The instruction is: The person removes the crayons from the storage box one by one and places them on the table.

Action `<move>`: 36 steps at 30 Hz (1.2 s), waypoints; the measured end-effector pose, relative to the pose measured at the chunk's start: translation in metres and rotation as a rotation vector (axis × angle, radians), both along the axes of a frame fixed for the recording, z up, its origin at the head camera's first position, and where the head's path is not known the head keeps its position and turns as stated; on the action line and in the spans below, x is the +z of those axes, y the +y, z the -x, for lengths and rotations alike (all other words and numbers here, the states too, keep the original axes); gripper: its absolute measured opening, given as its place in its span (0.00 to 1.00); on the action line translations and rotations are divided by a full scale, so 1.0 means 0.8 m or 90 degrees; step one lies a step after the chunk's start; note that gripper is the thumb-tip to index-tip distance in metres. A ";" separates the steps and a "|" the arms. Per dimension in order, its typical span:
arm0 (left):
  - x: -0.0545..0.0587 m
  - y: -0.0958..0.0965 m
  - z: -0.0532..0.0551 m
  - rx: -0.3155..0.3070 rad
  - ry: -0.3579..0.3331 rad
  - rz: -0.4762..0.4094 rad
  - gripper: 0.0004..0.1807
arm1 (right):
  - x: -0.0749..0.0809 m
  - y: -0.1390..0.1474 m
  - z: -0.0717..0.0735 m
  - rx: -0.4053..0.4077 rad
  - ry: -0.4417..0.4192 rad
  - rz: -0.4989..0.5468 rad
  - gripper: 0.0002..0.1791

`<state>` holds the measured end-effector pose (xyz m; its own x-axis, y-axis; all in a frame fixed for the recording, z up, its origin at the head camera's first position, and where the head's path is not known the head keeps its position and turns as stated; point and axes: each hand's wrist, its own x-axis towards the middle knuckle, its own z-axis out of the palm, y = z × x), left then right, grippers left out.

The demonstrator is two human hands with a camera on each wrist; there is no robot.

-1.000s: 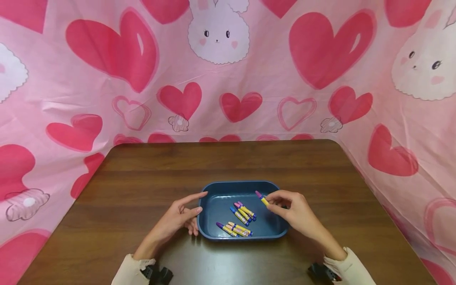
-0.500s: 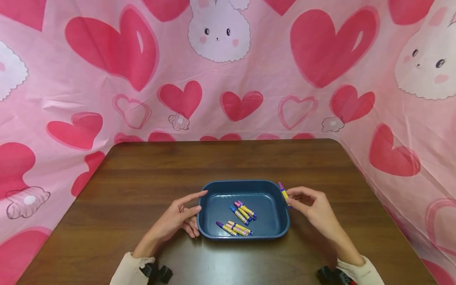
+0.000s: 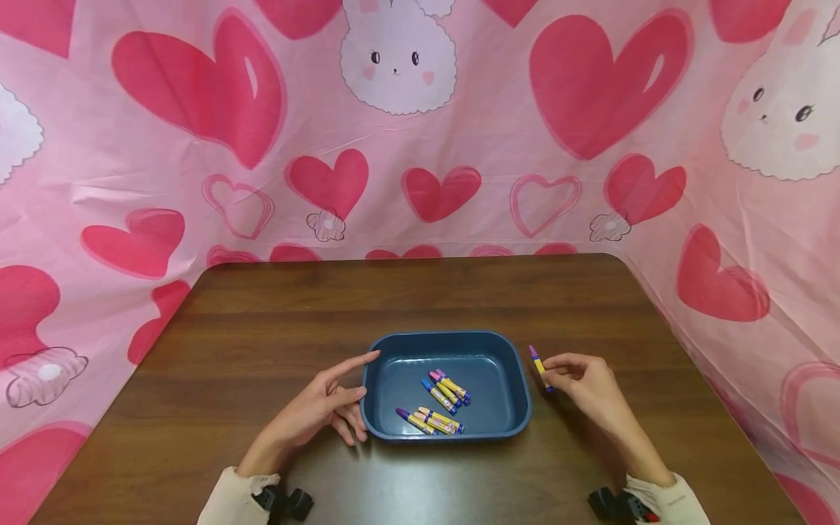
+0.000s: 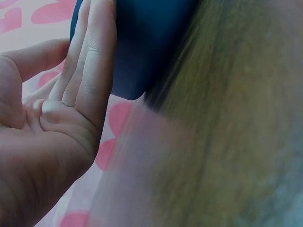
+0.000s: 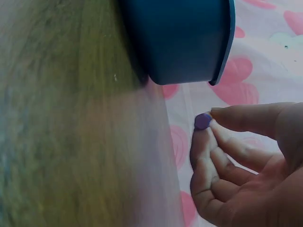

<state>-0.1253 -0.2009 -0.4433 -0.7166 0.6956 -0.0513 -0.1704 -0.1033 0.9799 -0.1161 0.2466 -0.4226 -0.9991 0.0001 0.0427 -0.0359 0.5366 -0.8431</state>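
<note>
1. Crayon (image 3: 538, 364), purple-tipped, pinched by R hand (image 3: 590, 383), thumb to fingertips, over bench (image 3: 295, 306), just R of blue tray (image 3: 494, 383).
2. L hand (image 3: 318, 405), fingers loosely spread, index extended, touches tray's L end.
3. Other crayons (image 3: 440, 397) lie w/in tray.

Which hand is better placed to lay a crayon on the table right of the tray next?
Likely the right hand: it pinches a crayon just outside the tray's right end. The left hand is at the tray's opposite end, holding no crayon.
</note>
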 end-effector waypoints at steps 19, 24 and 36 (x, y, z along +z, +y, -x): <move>0.000 0.001 -0.001 0.011 -0.018 -0.001 0.34 | -0.010 -0.004 -0.003 0.012 -0.099 -0.108 0.06; -0.002 0.000 -0.001 0.011 -0.015 -0.003 0.34 | -0.009 -0.004 -0.004 0.011 -0.100 -0.112 0.06; -0.002 0.002 -0.002 0.015 -0.028 0.001 0.33 | -0.007 0.001 -0.006 0.008 -0.088 -0.137 0.07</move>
